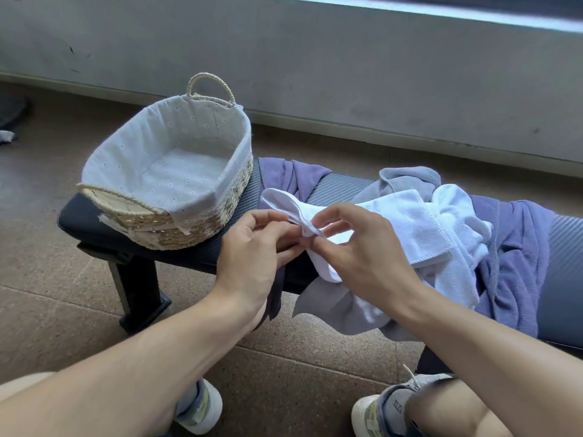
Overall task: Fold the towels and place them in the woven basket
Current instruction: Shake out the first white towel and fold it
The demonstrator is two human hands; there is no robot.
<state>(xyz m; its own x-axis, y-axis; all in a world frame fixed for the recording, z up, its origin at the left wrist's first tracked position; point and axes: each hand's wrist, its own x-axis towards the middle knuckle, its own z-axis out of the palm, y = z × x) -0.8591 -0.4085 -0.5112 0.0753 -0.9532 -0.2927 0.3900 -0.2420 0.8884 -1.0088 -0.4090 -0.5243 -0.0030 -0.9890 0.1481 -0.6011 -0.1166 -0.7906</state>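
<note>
The white towel [422, 222] is soft and fluffy, with a stitched edge, and it is bunched up, not folded. One corner of it is pulled out into a thin strip near the front edge of the tabletop [340, 181]. The left hand [252, 250] pinches that strip with curled fingers, and the right hand [362, 247] pinches it too, just beside the left hand. Both hands touch the white towel near the middle of the tabletop's front edge. The rest of the white towel lies to the right of the hands, on top of the other towels. I count one white towel, one grey towel [344, 307] that hangs over the front edge, and two purple towels: one [293, 175] at the back edge near the basket, and one [514, 263] on the right part of the tabletop. There is one woven basket [195, 228] with a white cloth lining and two rope handles. It sits on the left end of the tabletop, with no towel in it. Two shoes [198, 408] rest on the floor below.
</note>
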